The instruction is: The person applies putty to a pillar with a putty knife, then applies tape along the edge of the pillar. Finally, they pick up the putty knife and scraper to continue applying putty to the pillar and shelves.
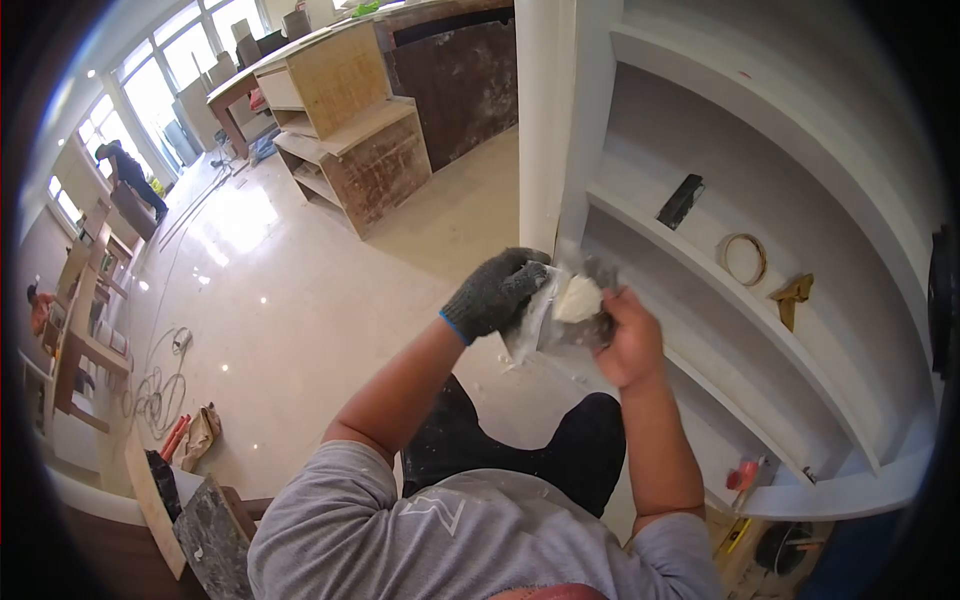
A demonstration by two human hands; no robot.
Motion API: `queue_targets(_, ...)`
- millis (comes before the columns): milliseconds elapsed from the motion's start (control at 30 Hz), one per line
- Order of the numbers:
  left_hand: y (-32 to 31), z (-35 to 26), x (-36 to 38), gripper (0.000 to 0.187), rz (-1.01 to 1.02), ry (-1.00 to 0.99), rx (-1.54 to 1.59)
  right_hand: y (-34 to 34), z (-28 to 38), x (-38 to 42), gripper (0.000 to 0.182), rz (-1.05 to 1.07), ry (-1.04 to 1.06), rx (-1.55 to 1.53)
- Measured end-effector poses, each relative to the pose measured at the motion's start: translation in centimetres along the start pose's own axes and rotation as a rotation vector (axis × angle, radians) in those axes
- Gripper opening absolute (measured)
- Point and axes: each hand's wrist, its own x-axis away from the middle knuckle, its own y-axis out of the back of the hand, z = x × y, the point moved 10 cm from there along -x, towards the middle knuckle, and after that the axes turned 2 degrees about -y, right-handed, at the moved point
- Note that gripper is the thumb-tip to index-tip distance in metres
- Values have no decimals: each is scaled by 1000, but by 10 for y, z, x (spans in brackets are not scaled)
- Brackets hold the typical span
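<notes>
My left hand [497, 295], in a dark grey knitted glove with a blue cuff, is closed on the upper edge of a thin, pale, shiny sheet [533, 318]. Bare, my right hand [632, 338] grips a grey thing blurred by motion [592, 332], whose kind I cannot tell. A cream-white lump like putty [578, 300] shows against it, between my two hands. Both hands are close together in front of the lower end of a white upright post [540, 130], above my knees. Small white crumbs lie on the floor below them.
White curved shelves [720, 265] at right hold a black tool [681, 202], a tape roll [744, 259] and a brown scrap [793, 300]. A wooden cabinet [375, 165] stands ahead. Cable coils [158, 395] lie on the left floor. A person [130, 178] bends far left; another is partly visible below.
</notes>
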Motion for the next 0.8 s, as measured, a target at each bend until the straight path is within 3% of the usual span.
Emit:
queue_targets(100, 41, 30, -10, 41, -146, 37, -310, 7, 73, -9, 14, 39, 199, 54)
queue_targets(133, 55, 27, -12, 47, -219, -12, -264, 11, 104, -14, 14, 39, 268, 94)
queue_targets(167, 63, -10, -9, 39, -261, -147, -298, 3, 135, -13, 16, 65, 321, 170)
queue_targets(233, 68, -29, -25, 28, -121, -131, -551, 18, 181, -29, 17, 43, 368, 264)
queue_targets(267, 57, -55, -25, 18, -111, -532, -807, 33, 198, -43, 17, 87, 391, 301)
queue_targets(400, 47, -72, -44, 13, -44, -599, -810, 57, 212, -65, 19, 75, 368, 245)
queue_targets(600, 68, -91, -58, 13, -227, -633, -743, 65, 212, -61, 26, 107, 378, 140)
queue_targets(700, 87, -100, -48, 14, -395, -519, -610, 76, 214, -65, 32, 102, 378, 117)
queue_targets(800, 65, -110, -12, 18, -394, -796, -1109, 76, 206, -67, 42, 59, 385, 70)
